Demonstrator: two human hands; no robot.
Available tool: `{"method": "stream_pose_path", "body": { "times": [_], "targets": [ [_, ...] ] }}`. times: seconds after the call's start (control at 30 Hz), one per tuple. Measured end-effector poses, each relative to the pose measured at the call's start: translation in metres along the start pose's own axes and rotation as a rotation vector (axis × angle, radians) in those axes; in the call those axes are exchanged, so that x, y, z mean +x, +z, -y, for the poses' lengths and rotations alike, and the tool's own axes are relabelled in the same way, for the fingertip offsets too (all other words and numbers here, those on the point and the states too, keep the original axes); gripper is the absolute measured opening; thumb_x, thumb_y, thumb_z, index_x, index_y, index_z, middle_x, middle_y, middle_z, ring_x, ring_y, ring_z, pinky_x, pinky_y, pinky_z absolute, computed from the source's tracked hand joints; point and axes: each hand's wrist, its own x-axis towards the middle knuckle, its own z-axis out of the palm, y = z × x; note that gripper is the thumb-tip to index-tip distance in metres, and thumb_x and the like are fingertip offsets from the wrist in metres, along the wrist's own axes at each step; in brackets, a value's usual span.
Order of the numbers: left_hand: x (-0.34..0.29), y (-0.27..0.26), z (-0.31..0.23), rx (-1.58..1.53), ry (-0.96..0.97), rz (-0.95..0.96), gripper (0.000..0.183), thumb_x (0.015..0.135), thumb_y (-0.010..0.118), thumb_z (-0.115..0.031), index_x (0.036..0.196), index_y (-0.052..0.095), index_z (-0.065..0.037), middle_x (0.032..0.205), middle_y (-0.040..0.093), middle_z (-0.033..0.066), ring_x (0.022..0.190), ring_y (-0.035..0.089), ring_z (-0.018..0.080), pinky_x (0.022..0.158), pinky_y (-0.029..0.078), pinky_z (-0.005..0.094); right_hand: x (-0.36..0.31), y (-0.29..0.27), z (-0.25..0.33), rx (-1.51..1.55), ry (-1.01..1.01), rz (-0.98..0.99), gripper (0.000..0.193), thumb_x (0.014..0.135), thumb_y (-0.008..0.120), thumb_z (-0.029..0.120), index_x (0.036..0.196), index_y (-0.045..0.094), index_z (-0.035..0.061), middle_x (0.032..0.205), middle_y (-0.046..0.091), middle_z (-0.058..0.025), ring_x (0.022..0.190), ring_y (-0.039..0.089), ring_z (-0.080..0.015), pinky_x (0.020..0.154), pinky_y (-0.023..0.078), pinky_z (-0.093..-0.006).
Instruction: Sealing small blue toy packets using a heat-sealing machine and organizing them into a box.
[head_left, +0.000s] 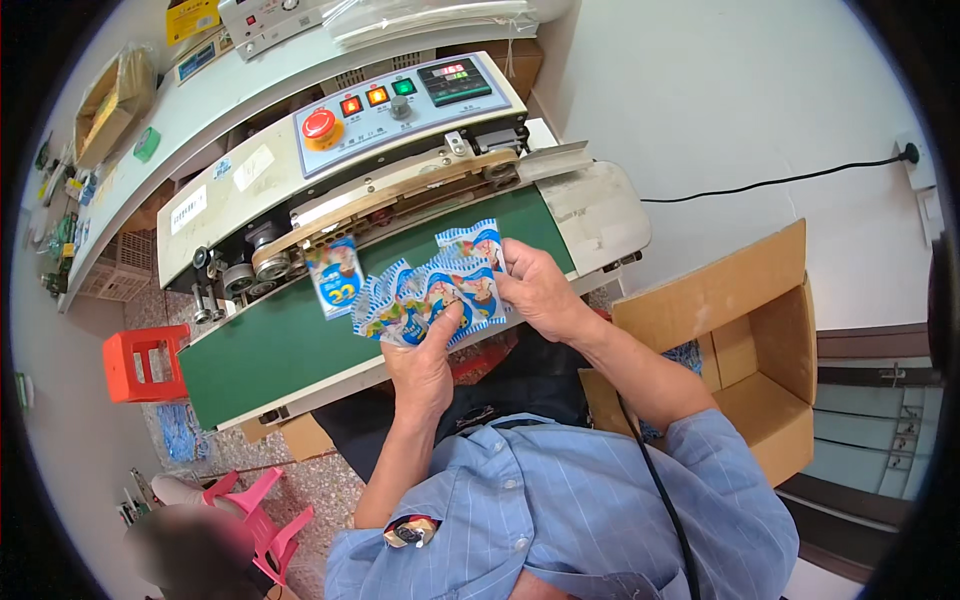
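My left hand [420,372] holds a fan of several small blue-and-white printed plastic packets [400,312], its thumb pressed on top of them. At the fan's right end, my right hand [540,292] pinches the edge of a packet [475,240] between thumb and fingers. Both hands are above the green conveyor belt [270,350] of a band sealing machine [245,185]. One separate packet [336,280] stands to the left of the fan, its top edge at the machine's sealing band [390,195] and its lower part over the belt.
An open cardboard box [765,340] with blue packets inside stands at my right. The machine's panel has a red stop button [320,127] and lit switches. A red stool [147,365] is left of the belt; a person [195,550] sits near a pink chair [265,515]. A black cable [770,182] runs to the wall.
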Motion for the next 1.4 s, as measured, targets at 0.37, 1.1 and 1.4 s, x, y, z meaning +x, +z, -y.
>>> {"method": "stream_pose_path", "body": {
  "times": [0.37, 1.1, 1.4],
  "targets": [
    [0.01, 0.011, -0.012, 0.002, -0.029, -0.028, 0.042, 0.086, 0.072, -0.002, 0.124, 0.054, -0.004, 0.111, 0.067, 0.0088, 0.093, 0.07, 0.0197, 0.072, 0.062, 0.035, -0.002, -0.036, 0.031, 0.05, 0.056, -0.275, 0.028, 0.101, 0.055, 0.017, 0.125, 0.055, 0.0019, 0.112, 0.067, -0.0079, 0.095, 0.069, -0.015, 0.073, 0.063, -0.0335],
    [0.016, 0.001, -0.019, -0.03, -0.051, 0.056, 0.041, 0.088, 0.069, -0.002, 0.125, 0.051, -0.003, 0.114, 0.065, 0.0091, 0.095, 0.069, 0.0198, 0.069, 0.064, 0.0362, 0.013, -0.02, 0.041, -0.183, 0.02, -0.103, 0.046, 0.103, 0.048, 0.036, 0.129, 0.056, -0.0009, 0.114, 0.065, -0.0121, 0.103, 0.064, -0.0187, 0.081, 0.056, -0.0334],
    [0.016, 0.006, -0.011, 0.008, 0.015, 0.022, 0.041, 0.088, 0.069, -0.002, 0.126, 0.053, -0.004, 0.112, 0.067, 0.0086, 0.094, 0.07, 0.0195, 0.067, 0.064, 0.0357, -0.004, -0.006, 0.026, 0.068, 0.051, -0.148, 0.036, 0.105, 0.048, 0.027, 0.126, 0.057, -0.0005, 0.112, 0.067, -0.0075, 0.093, 0.068, -0.0152, 0.075, 0.061, -0.0306]
  ]
}}
